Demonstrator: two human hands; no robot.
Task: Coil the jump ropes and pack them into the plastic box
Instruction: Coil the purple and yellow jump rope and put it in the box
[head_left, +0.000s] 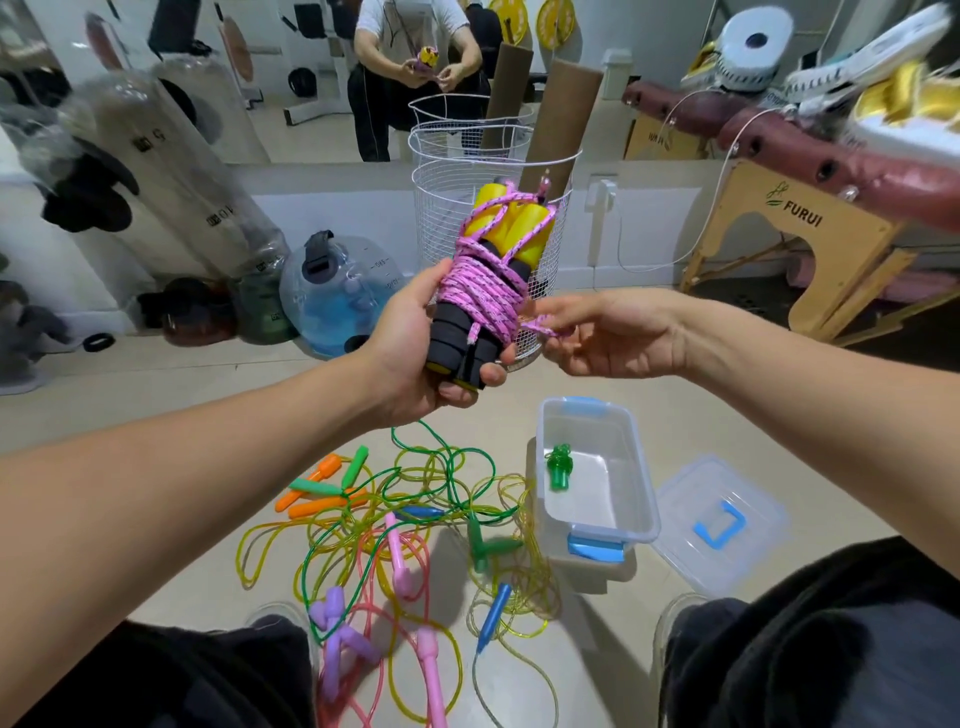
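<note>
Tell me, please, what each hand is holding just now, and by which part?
The left hand grips the pink jump rope bundle round its black foam handle ends. The right hand pinches the rope's loose end.

Two hands are in view, the left hand (415, 343) and the right hand (608, 335), and between them is one pink rope (480, 286) wound around two yellow-and-black handles (506, 228). On the near floor lies one tangled pile of thin ropes (405, 519) whose number cannot be told, with handles showing: three orange (317, 506), about four green, two blue (493, 616), two purple (332, 608) and two pink (400, 564). To the right stand one plastic box (628, 467) holding one small green item (558, 467), and one lid (722, 525); farther off is one wire basket (467, 176) with one cardboard tube (561, 124).
</note>
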